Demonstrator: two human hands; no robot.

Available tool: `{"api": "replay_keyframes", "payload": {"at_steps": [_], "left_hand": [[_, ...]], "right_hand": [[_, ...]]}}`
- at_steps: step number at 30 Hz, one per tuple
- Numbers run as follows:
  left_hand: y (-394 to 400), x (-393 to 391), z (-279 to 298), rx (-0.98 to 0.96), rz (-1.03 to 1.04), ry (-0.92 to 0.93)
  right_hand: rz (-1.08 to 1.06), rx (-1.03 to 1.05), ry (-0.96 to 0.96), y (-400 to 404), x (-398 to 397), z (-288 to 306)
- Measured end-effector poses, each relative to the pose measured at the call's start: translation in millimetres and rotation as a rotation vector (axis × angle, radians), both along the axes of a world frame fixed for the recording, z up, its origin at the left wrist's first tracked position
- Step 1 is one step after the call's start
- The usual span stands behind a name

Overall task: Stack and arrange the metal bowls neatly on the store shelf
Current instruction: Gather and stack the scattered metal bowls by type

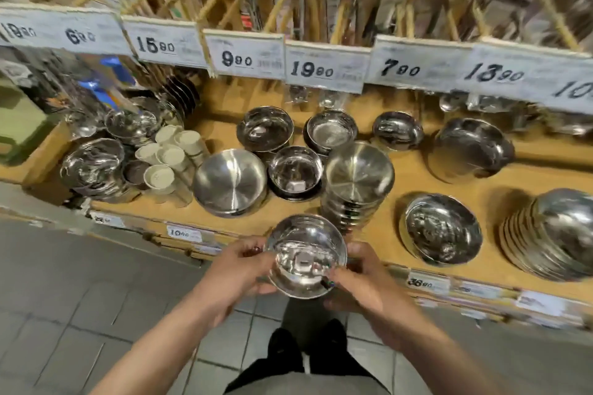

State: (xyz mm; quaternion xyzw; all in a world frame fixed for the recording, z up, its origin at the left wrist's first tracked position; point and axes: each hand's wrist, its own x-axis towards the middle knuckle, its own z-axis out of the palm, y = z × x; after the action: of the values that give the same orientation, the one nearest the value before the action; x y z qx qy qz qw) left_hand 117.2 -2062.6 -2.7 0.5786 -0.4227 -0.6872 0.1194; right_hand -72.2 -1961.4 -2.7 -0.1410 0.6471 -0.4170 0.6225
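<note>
Just off the front edge of the wooden shelf, both hands are holding one small metal bowl upright over the floor: the left hand is gripping its left rim, the right hand is pinching its right rim. A tall stack of bowls is standing nearest, close to that front edge. Matching size first is probably wise; then the bowl should be going down level and centred, so it is nesting rather than tilting.

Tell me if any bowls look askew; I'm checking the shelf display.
Yes. The far-right stack leans over on its side, and the large bowl beside it sits tilted. One bowl is off the shelf, held in both hands.
</note>
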Motion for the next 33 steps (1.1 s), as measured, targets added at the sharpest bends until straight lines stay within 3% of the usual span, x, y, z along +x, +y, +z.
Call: {"api": "replay_keyframes", "payload": {"at_steps": [9, 16, 23, 27, 29, 31, 33], "left_hand": [[-20.4, -32.2, -8.2, -0.041, -0.266, -0.002], [-38.1, -45.7, -2.8, -0.119, -0.385, 0.072], [-66.1, -8.5, -7.1, -0.042, -0.184, 0.101], [-72.2, -1.3, -9.5, -0.032, -0.253, 0.118], [-75.4, 4.9, -11.0, -0.048, -0.193, 0.119], [-79.7, 15.4, -15.4, -0.146, -0.08, 0.042], [-88.1, 30.6, -25.7, -0.386, -0.031, -0.196]], "right_hand": [[-0.025, -0.015, -0.002, 25.4, -38.2, 0.8], [-0.339, -0.081, -0.025, 42.8, -19.6, 2.8], [-0.632, -0.111, -0.07, 47.5, 1.0, 4.3], [-0.681, -0.13, -0.071, 49.5, 4.8, 8.9], [-0.686, -0.135, -0.071, 47.1, 8.0, 9.9], [-0.688, -0.134, -0.077, 44.0, 13.0, 8.6], [-0.69, -0.133, -0.091, 42.7, 18.2, 4.1]]}}
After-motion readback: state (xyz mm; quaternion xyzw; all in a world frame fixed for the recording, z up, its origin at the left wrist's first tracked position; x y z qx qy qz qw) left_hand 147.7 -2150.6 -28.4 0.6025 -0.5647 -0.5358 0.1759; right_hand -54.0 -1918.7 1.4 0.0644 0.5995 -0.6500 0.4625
